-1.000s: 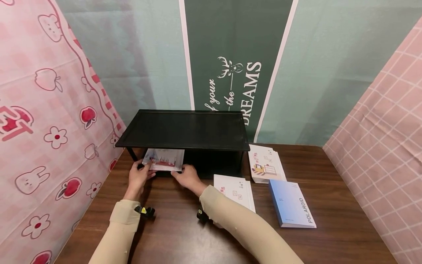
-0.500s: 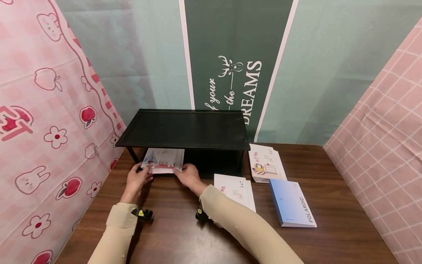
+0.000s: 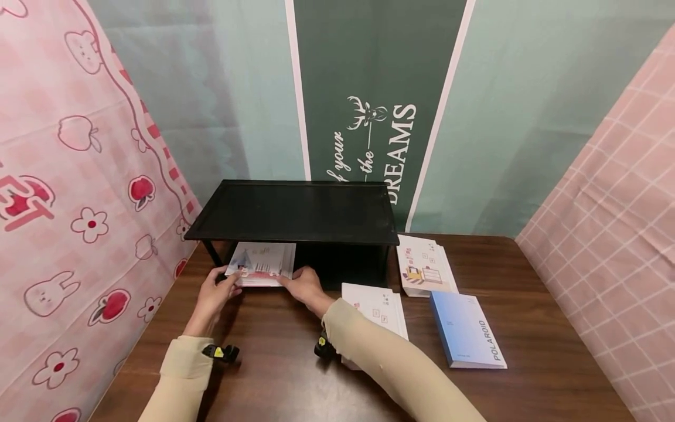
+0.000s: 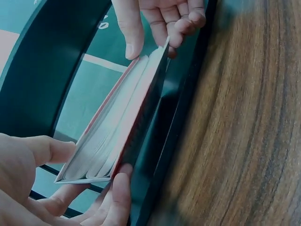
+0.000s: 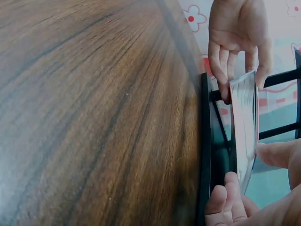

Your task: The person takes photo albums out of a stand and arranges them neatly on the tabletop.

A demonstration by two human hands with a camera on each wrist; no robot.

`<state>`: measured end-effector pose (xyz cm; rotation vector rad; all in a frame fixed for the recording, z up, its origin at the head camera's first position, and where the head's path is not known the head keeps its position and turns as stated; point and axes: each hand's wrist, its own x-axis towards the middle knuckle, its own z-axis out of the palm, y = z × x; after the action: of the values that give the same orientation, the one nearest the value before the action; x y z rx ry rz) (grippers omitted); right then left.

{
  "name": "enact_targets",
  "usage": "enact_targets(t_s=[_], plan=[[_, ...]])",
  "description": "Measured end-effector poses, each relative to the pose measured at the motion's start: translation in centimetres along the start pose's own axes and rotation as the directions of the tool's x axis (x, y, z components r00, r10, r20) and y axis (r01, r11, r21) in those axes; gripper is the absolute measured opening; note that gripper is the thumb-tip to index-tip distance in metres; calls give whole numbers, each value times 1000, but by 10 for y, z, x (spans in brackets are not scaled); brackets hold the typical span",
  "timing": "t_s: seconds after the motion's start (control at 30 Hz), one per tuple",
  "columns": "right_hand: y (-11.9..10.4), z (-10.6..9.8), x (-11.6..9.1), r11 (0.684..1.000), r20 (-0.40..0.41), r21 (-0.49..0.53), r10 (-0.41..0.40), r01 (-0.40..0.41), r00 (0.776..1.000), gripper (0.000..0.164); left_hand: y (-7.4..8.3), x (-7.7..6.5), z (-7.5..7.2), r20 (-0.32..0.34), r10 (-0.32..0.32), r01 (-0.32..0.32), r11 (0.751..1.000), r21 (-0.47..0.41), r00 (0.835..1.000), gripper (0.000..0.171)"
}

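Observation:
A white photo album with a red and blue picture on its cover lies in both hands, at the left end of the black shelf's lower level. My left hand grips its left edge, thumb on the cover and fingers underneath. At the right front corner my right hand pinches it, thumb above and fingers below. The album's page block faces the person, its sheets slightly spread between the covers. Its rear part is hidden under the shelf's top board.
Right of the shelf lie a white album with a yellow drawing and a blue album marked POLAROID. Another white album is partly covered by the right sleeve. A thin shelf leg stands near the left hand. Curtains enclose the wooden table.
The album has come slightly toward the person, and more of its cover shows in front of the shelf. My left hand has shifted a little left and nearer. The head view has tilted slightly up.

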<state>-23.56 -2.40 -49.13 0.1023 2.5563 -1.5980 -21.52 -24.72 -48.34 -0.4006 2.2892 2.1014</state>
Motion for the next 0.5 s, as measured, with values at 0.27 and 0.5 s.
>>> enact_targets(t_s=[0.27,0.5], plan=[[-1,-4,-10,1000,1,-7,-8,8,1000,42,2,-10,0,7,26,-27,999,43,1000,59],[-1,-15,-18,1000,21,6,11,-12,1000,39,7,-22,2,19,63,-65,995,81,998,52]])
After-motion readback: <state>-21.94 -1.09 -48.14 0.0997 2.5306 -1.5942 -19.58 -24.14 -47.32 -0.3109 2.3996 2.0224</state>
